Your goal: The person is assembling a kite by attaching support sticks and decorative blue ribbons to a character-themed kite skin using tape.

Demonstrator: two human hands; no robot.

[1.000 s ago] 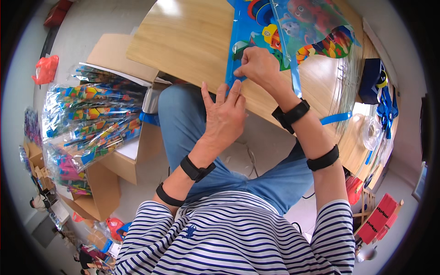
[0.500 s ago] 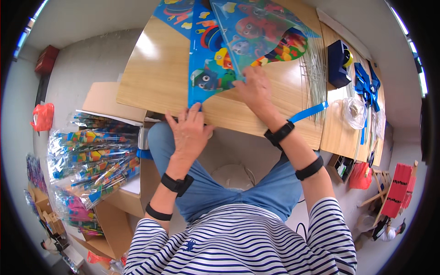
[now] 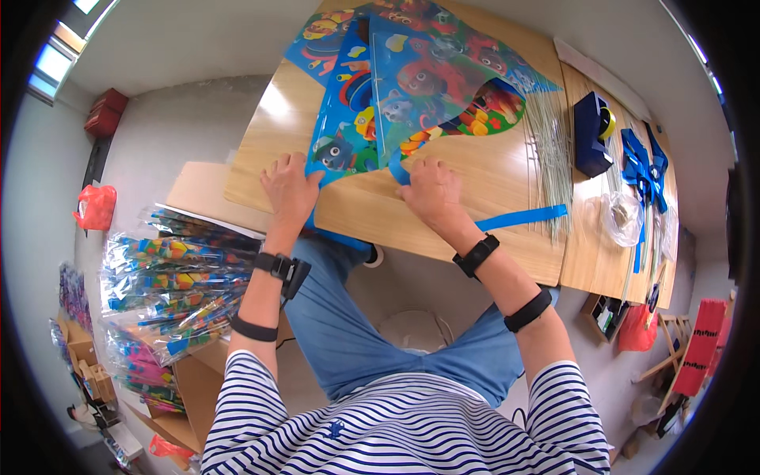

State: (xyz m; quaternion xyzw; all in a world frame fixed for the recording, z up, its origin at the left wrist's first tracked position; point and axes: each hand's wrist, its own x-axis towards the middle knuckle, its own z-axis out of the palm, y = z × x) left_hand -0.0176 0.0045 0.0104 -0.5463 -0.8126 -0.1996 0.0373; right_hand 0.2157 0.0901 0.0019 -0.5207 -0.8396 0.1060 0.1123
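Observation:
A cartoon-printed kite sheet (image 3: 339,131) of blue plastic lies on the table, its lower corner toward me. My left hand (image 3: 286,190) rests at this corner, fingers spread on the wood, thumb against the sheet's edge. A blue strip hangs over the table edge below it. My right hand (image 3: 434,192) is closed on a blue ribbon (image 3: 398,168); one end curls up beside the thumb toward the sheet. Blue ribbon (image 3: 526,216) also shows past my right wrist, its free end pointing right. A clear-looking printed flap (image 3: 419,83) overlaps the kite sheet.
Thin pale rods (image 3: 550,150) lie in a bundle to the right. Beyond are a dark tape dispenser (image 3: 590,134), blue ribbon bows (image 3: 645,166) and a roll in clear wrap (image 3: 621,218). Bagged printed kites (image 3: 174,273) fill a cardboard box at left. A red bag (image 3: 95,207) hangs farther left.
My left hand has shifted up and left from the table edge to beside the kite corner. My right hand has left the sheet's edge, moving slightly nearer me, and ribbon now shows by its thumb.

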